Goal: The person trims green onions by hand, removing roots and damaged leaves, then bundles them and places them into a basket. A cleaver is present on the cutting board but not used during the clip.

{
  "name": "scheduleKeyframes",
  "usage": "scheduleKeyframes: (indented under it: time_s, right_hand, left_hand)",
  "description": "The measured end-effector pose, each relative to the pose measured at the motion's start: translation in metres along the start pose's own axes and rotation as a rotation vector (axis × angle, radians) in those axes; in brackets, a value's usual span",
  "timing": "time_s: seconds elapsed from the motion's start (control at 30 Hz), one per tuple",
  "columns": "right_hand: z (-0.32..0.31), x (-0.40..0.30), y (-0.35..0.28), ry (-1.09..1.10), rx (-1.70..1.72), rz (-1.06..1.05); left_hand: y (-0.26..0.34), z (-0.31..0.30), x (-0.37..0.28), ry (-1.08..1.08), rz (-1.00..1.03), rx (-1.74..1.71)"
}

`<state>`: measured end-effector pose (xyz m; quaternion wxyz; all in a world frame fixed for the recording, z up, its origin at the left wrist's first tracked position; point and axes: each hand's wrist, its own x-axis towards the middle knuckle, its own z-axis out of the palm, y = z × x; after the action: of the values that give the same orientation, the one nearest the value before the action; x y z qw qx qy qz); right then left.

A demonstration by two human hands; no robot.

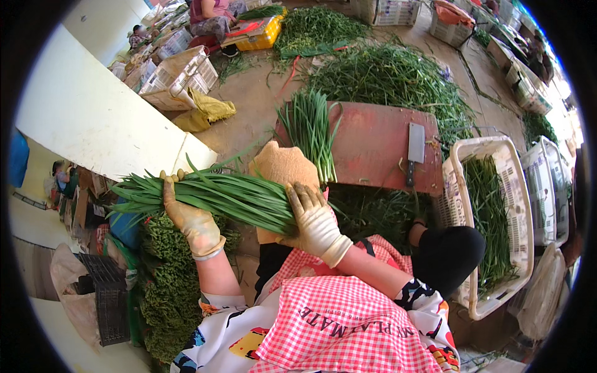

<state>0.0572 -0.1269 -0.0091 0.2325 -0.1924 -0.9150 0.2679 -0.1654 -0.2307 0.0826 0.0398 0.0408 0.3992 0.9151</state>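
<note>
A long bunch of green Chinese chives lies level across both of my gloved hands, above my lap. My left hand grips it near the leafy end, fingers wrapped around from below. Around the other end closes my right hand, its glove fingertips stained dark. Just beyond, a tan towel covers my knee. A second chive bunch rests on the left side of a reddish board. On that board's right side lies a cleaver, handle towards me.
To my right stands a white plastic crate with loose green leaves. Heaped greens cover the floor past the board. Stacked green bundles sit on my left, below a white pillar. A person sits farther off near a yellow box.
</note>
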Motion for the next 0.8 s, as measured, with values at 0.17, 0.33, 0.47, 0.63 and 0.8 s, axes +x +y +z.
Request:
scheduleKeyframes:
  time_s: [0.17, 0.33, 0.47, 0.63, 0.8]
  right_hand:
    - [0.012, 0.005, 0.003, 0.033, -0.005, 0.033]
    - [0.023, 0.013, 0.024, 0.068, 0.108, 0.118]
    - [0.029, 0.009, 0.042, 0.064, 0.401, 0.136]
    - [0.012, -0.017, 0.069, 0.099, 0.903, 0.256]
    - [-0.048, -0.036, 0.106, -0.090, 1.333, 0.744]
  left_hand:
    - [0.004, -0.004, 0.000, -0.078, -0.010, -0.033]
    - [0.015, 0.053, -0.037, -0.212, -0.025, -0.014]
    - [0.003, 0.101, -0.058, -0.461, -0.121, -0.047]
    - [-0.052, 0.185, -0.103, -0.630, -0.309, 0.104]
    - [-0.125, 0.252, -0.142, -1.057, -0.011, 0.645]
